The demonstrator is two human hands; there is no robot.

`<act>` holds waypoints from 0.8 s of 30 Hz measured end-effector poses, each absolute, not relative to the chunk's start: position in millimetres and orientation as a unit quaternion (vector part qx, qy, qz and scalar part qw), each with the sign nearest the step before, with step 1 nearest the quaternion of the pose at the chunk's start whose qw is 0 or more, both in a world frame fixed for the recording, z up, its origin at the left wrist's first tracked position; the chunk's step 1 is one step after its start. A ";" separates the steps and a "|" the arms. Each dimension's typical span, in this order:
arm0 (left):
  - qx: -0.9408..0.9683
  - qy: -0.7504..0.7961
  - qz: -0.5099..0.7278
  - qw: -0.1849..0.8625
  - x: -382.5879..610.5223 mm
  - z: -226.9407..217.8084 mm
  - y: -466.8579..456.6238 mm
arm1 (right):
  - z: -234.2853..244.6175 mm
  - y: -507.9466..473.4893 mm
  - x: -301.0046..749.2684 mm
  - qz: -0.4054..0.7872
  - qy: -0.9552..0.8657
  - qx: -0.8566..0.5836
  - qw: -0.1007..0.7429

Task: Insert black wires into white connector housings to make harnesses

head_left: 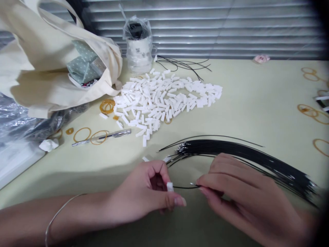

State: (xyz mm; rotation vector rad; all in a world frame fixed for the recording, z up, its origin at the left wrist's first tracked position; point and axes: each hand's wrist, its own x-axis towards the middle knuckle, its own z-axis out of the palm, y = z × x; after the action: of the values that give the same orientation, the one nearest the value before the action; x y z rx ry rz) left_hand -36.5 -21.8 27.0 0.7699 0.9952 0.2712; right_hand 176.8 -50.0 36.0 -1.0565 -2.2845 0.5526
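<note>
Between thumb and forefinger, my left hand (149, 188) pinches a small white plastic connector housing (170, 186). A thin black wire (182, 187) runs from that housing toward my right hand (236, 192). The right fingers are closed on black wire, and a small metal terminal (192, 184) sticks out at their tips. Whether one wire or two are in that pinch I cannot tell. Just behind the right hand lies a thick bundle of black wires (226, 149) with metal ends. Farther back is a large pile of white connector housings (154, 99).
A cream cloth bag (102, 51) and plastic sheeting (23, 116) occupy the left. A pen (115, 133) and rubber bands (82, 134) lie near the pile. At the back stand a plastic-wrapped cup (139, 51) and several loose black wires (180, 63). More rubber bands (307, 110) lie right.
</note>
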 end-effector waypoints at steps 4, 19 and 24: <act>0.361 0.470 0.110 0.798 -35.9 27.8 -21.0 | 32.0 -51.5 171.0 0.214 -0.847 -0.399 0.279; 0.336 0.451 0.139 0.815 -37.4 25.7 -22.3 | 50.9 -34.4 163.5 0.192 -0.890 -0.377 0.171; 0.321 0.451 0.136 0.822 -37.1 25.0 -21.1 | 46.5 -30.4 151.7 0.163 -0.922 -0.323 0.140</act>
State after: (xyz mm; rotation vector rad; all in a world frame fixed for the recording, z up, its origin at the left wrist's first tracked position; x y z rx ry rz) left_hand -37.1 -21.1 25.0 0.6839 0.9587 0.2899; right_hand 151.7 -30.4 46.5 -0.9323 -2.6629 0.4719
